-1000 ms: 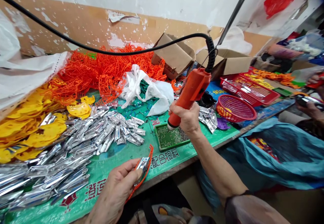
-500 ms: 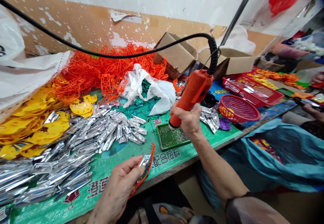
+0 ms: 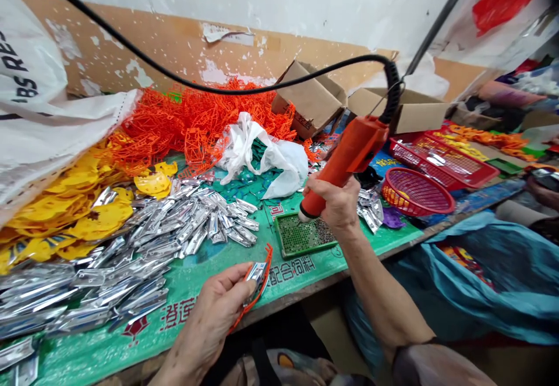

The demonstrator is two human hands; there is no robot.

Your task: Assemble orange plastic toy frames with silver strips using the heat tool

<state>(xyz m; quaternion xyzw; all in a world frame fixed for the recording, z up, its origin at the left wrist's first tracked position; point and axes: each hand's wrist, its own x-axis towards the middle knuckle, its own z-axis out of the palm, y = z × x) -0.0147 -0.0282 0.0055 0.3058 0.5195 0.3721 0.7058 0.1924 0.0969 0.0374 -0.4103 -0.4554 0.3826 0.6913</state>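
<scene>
Close to the table's front edge, my left hand (image 3: 218, 301) pinches a shiny silver part (image 3: 257, 274) together with a thin orange plastic piece (image 3: 264, 293). My right hand (image 3: 336, 199) is wrapped round an orange electric screwdriver (image 3: 349, 150), whose black cable (image 3: 244, 90) arches up to the left. The screwdriver tilts, its pale tip lying over a green tray (image 3: 288, 253) of small screws. Whether the tip touches the screws I cannot tell. A heap of silver parts (image 3: 196, 217) spreads left of the tray.
Yellow plastic pieces (image 3: 96, 223) and tangled orange plastic frames (image 3: 183, 124) pile up at the left and back. A white plastic bag (image 3: 283, 159) lies mid-table. Cardboard boxes (image 3: 310, 92), a round red basket (image 3: 419, 191) and a blue sack (image 3: 471, 275) are at the right, near another person's hand (image 3: 544, 191).
The view has shifted slightly, so most things appear a little further right. Both hands keep their holds, and the screwdriver stays over the screw tray.
</scene>
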